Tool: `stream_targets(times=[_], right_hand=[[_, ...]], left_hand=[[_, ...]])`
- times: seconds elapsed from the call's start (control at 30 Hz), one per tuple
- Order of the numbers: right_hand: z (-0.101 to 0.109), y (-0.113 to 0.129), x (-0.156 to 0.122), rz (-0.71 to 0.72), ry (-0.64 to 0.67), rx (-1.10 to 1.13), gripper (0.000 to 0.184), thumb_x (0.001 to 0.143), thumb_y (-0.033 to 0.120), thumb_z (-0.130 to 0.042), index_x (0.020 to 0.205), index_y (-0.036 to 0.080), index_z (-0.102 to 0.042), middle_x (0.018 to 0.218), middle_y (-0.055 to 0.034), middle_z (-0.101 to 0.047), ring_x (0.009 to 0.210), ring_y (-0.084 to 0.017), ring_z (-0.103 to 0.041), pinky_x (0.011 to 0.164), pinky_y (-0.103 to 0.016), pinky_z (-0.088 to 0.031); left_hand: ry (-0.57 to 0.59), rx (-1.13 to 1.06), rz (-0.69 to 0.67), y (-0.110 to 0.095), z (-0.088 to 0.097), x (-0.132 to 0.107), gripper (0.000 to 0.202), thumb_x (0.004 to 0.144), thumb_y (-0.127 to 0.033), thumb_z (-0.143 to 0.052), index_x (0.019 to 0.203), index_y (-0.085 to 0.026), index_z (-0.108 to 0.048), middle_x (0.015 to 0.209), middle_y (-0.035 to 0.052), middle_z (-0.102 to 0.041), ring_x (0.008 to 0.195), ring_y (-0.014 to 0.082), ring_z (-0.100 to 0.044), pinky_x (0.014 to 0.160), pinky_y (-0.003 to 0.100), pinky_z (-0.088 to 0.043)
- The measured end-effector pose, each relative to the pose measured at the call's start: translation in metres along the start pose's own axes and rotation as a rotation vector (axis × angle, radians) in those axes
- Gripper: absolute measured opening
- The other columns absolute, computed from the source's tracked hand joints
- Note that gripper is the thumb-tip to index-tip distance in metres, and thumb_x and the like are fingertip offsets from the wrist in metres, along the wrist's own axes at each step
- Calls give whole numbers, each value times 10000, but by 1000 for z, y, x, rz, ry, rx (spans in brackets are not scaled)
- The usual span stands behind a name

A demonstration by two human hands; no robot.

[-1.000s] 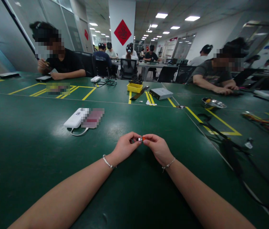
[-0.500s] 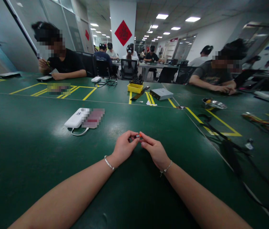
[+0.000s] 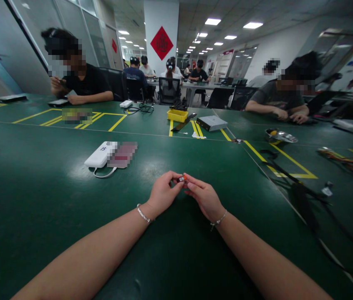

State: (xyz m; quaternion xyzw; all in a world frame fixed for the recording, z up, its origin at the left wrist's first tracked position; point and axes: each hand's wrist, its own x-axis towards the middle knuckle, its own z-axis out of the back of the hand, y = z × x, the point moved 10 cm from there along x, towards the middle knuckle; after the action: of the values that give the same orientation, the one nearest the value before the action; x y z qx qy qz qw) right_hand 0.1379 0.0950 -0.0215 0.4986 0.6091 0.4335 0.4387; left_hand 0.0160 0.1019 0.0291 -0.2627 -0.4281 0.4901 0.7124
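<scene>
One green table (image 3: 54,196) lies beneath two hands, left hand (image 3: 163,191) and right hand (image 3: 207,199); one white device (image 3: 99,154) sits at their ten o'clock. One small piece (image 3: 182,179) lies at the left hand's two o'clock, long axis roughly eight-to-two. The left, nearer, pinches it; the right touches its orange end, whether pinching I cannot tell.

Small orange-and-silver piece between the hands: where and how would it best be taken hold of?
Probably by the orange end of the small piece, from the right, in a thumb-and-fingertip pinch. The left hand pinches its other end, leaving the orange end pointing toward the right hand. Its small size suits fingertips; its exact outline is too small to tell.
</scene>
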Motion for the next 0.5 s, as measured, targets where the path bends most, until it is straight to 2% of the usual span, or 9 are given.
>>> stream_targets(times=[0.17,0.27,0.37,0.43,0.5], right_hand=[[8,5,1,53,-92,-83,290,634,350,-676,875,189,-683,884,-61,-679,831,-189,-593,759,-342,-444],[20,15,7,96,-157,-160,238,625,321,-664,819,183,-667,796,-47,-670,745,-170,-588,723,-331,-443],[65,39,11,157,-360,-358,226,648,321,-604,824,183,-640,758,-46,-653,672,-162,-567,656,-319,-436],[107,64,7,198,-529,-640,225,660,325,-570,823,182,-632,746,-53,-644,655,-171,-557,630,-319,-422],[150,86,1,170,-680,-986,220,672,328,-539,806,187,-641,753,-63,-642,675,-193,-554,632,-329,-407]], left_hand=[[94,37,-41,-1,-14,0,125,729,-243,-587,845,-193,-584,756,-3,-601,700,132,-547,656,268,-438],[149,16,-58,1,-22,-1,300,675,-217,-641,958,-200,-544,854,11,-611,782,151,-563,703,285,-453],[172,5,-41,6,-26,-1,382,689,-199,-623,1051,-194,-497,954,41,-612,878,173,-564,766,314,-457],[175,23,-25,10,-25,0,332,720,-189,-583,1043,-188,-505,986,55,-607,917,183,-558,803,335,-451],[179,56,-19,11,-25,1,280,731,-181,-562,1009,-188,-529,987,59,-601,934,193,-553,828,353,-443]])
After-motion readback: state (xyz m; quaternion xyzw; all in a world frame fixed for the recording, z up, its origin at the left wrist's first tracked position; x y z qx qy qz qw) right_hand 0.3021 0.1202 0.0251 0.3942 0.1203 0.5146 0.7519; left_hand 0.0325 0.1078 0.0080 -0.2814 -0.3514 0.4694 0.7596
